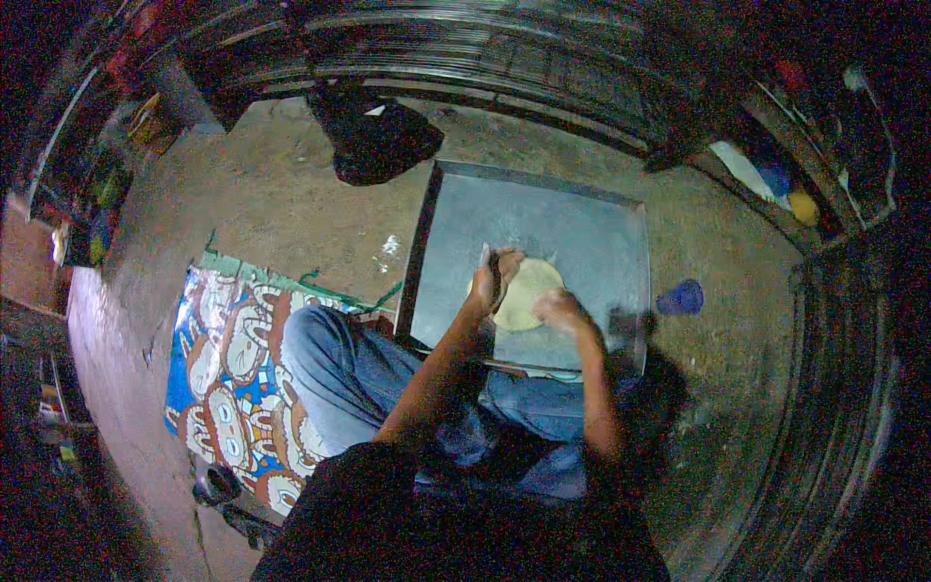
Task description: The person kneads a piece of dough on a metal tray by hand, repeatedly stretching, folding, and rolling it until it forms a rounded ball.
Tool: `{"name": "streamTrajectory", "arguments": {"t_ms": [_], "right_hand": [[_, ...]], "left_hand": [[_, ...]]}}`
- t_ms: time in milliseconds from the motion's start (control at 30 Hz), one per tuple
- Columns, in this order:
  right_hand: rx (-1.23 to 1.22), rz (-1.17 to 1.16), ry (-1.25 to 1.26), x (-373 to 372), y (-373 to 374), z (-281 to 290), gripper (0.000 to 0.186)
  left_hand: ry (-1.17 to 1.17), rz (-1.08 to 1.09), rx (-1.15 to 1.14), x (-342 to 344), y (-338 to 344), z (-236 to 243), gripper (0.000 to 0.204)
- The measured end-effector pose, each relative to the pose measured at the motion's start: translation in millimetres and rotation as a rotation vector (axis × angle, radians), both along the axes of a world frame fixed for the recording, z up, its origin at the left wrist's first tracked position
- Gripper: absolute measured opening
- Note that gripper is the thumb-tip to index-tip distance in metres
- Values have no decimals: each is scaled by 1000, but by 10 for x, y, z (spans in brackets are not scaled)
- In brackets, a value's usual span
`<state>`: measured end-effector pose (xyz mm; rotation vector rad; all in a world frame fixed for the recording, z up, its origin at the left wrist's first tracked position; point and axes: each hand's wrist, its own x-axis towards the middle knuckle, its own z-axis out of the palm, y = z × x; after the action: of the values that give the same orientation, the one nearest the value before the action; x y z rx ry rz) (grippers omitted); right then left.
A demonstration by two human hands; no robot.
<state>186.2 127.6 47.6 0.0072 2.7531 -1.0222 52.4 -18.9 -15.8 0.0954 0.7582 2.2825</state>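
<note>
A thin, round, pale yellow sheet that looks like flattened dough [525,303] is over a square, shallow metal tray [592,233]. Whether it lies flat or is partly lifted, I cannot tell. At its upper left edge is my left hand [497,276], thumb raised and fingers stretched out toward the sheet. My right hand [560,308] is at its right edge, slightly blurred, with the fingers curled in. What those fingers hold, if anything, is hidden. White powdery smears mark the tray's surface beyond the sheet.
A blue plastic cup [680,297] is on the floor right of the tray. A black plastic bag [378,136] lies beyond it to the left. A cartoon-printed sack [233,378] is beside my bent knee [325,359]. Dark slatted metal [465,48] stands at the back.
</note>
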Motion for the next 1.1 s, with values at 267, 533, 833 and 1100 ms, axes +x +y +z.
{"name": "streamTrajectory", "arguments": {"t_ms": [267, 533, 833, 1100], "right_hand": [[170, -157, -80, -169, -840, 173, 24], [467, -363, -123, -134, -1360, 340, 26], [-296, -210, -256, 58, -752, 413, 32], [-84, -1021, 508, -98, 8, 61, 31]], "left_hand": [[-78, -136, -30, 85, -126, 162, 90], [-41, -133, -99, 82, -91, 306, 83], [352, 118, -423, 335, -46, 629, 47], [1463, 284, -891, 726, -24, 525, 32]]}}
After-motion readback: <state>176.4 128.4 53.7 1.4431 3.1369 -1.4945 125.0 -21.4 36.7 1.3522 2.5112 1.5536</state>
